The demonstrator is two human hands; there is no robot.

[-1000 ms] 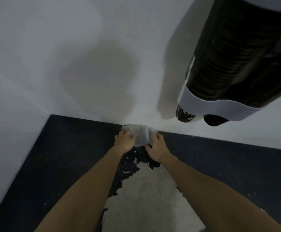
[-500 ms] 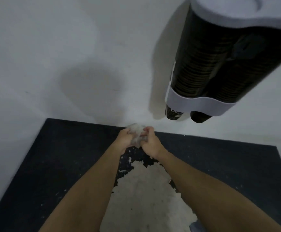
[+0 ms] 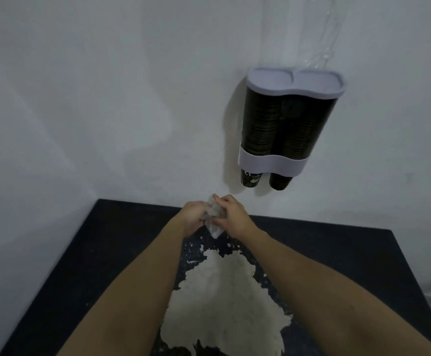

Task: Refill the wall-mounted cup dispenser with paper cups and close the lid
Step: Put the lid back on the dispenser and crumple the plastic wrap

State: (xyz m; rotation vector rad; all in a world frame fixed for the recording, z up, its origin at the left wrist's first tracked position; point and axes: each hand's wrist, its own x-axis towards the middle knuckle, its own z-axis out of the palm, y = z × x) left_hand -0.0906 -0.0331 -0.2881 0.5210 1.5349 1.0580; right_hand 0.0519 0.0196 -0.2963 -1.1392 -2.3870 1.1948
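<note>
The fingers of the right hand [image 3: 235, 217] are curling over a crumpled wad of clear plastic wrap [image 3: 214, 219], pressing it from the right, while the fingers of the left hand [image 3: 193, 216] are closing on it from the other side. Both hands are gripping the wad between them, just above the far edge of the dark table [image 3: 337, 253]. Most of the wad is lying hidden inside the two grips; only a pale tip is poking up above the knuckles and a small tail is hanging below. What the plastic is exactly is hard to make out in the dim light.

Both bare forearms are reaching in from the bottom edge, where the frame is cutting them off. Between them the table's dark coating is peeling away around a large pale patch [image 3: 222, 304], its lower end cut off too.

Up and to the right of the hands, well apart from them, the cup dispenser [image 3: 273, 164] is hanging on the white wall [image 3: 106, 98]. Its grey lid [image 3: 296, 82] is sitting closed on top. Two stacks of dark paper cups [image 3: 260, 124] are filling both tubes, and one cup bottom is sticking out under each. The print on the left cup is too small to read. Above the lid, a glossy streak [image 3: 319, 34] is running up the wall and out of view.
</note>
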